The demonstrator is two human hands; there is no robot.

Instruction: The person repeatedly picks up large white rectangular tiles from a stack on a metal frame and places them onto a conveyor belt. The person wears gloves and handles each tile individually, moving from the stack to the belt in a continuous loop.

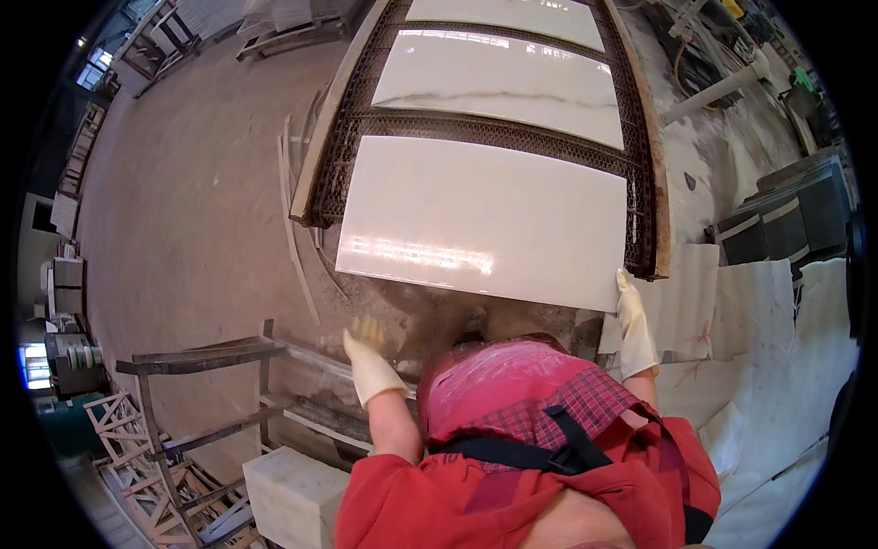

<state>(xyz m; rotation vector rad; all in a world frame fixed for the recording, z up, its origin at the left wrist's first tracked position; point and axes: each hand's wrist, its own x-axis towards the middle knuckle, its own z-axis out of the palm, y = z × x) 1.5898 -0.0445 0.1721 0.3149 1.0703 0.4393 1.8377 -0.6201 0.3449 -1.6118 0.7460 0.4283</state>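
Observation:
A glossy white stone slab (485, 210) lies at the near end of a brown mesh conveyor (320, 183), its near edge sticking out past the conveyor's end. My right hand (634, 306), in a cream rubber glove, is at the slab's near right corner with its fingers against the edge; part of the grip is hidden. My left hand (368, 352), gloved alike, hangs short of the slab's near left corner. Its fingers are apart and nothing is in them. Farther up the conveyor lie a grey-veined white slab (498, 87) and another white slab (512, 16).
At lower left stands a dark metal rack (201, 357) beside a white stone block (293, 494). White sheets (768, 366) cover the right side, below stacked dark slabs (786, 224). Thin strips (291, 210) lie along the conveyor's left. Wooden frames (146, 467) sit at far lower left.

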